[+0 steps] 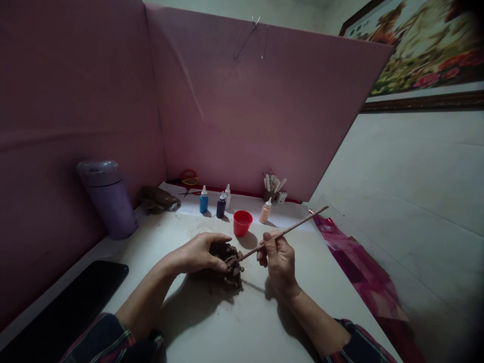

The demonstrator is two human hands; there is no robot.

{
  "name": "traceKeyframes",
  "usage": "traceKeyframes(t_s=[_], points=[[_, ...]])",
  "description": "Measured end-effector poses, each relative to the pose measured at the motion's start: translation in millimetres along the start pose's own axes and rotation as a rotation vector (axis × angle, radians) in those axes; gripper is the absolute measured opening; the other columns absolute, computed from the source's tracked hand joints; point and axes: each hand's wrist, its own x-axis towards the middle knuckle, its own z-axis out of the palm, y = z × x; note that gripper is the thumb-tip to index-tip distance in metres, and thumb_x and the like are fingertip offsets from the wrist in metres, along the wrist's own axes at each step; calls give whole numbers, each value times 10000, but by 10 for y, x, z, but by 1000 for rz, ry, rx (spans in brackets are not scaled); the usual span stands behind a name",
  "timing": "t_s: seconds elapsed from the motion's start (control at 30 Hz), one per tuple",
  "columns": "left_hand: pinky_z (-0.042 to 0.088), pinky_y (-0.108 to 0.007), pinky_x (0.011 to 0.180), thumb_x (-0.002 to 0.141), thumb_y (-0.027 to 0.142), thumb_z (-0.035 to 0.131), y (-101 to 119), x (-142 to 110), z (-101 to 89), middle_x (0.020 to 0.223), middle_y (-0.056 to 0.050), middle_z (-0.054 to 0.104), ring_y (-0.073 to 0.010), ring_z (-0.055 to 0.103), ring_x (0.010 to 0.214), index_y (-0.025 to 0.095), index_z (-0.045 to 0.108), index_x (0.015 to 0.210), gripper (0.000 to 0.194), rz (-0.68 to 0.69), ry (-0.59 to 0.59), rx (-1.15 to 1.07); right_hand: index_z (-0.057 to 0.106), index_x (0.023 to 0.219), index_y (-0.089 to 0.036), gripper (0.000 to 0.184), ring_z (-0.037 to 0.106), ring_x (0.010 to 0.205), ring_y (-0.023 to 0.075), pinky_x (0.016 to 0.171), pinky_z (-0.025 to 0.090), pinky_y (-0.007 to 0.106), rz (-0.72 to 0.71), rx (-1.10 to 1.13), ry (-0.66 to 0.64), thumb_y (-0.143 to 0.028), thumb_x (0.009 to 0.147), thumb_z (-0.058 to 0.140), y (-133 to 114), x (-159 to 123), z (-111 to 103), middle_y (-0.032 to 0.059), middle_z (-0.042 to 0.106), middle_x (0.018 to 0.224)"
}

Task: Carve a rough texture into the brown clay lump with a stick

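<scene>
Your left hand curves around the brown crumbly lump, thumb on the side nearer you and fingers over the far side, covering its left part. Your right hand pinches a thin stick between thumb and fingers, its lower tip at the lump's right side; you cannot tell from here how deep it goes, if at all. Take the red cup as your landmark: the lump sits on your side of it, slightly left, and your right hand is nearer you and to its right. The cup stands close behind the lump. Beyond the cup to the left are a blue bottle, a dark bottle and a white bottle; a peach bottle stands to its right. Well left of the cup is a purple tumbler.
</scene>
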Motion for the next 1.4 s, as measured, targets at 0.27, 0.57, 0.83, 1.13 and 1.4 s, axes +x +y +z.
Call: traceKeyframes(t_s=[0.27,0.57,0.83,1.13,1.4], points=[[454,-374,830,524,597,777,94,-17,107,1045,-79,573,-274,536,969,222,614,1132,733,58,14,443,507,775,-205,203,473,490,89,501,388,221,-323,-245,-153,-244,969,464,-8,-157,-27,-42,492,597],[426,-291,732,709,466,650,97,20,165,912,-43,627,-207,559,840,200,627,965,370,95,85,427,517,755,-200,211,474,549,111,543,386,237,-444,-367,-283,-210,951,440,73,-182,39,-24,493,628],[443,-277,762,734,274,586,61,40,152,923,-44,679,-199,599,858,184,651,990,280,76,67,279,453,726,-206,358,420,378,72,371,334,179,153,52,-142,-515,857,579,140,34,71,-75,498,480],[456,-281,770,721,221,565,12,68,141,910,-48,692,-198,600,847,170,671,970,276,79,77,242,459,743,-195,416,389,315,50,295,253,146,381,136,-118,-582,824,589,248,89,20,-65,534,473],[456,-291,800,690,145,536,6,67,138,936,-56,693,-207,605,885,174,676,985,328,91,82,287,563,679,-191,330,468,493,110,490,381,248,-281,-207,-158,-378,943,495,-99,-139,-32,-21,497,562]])
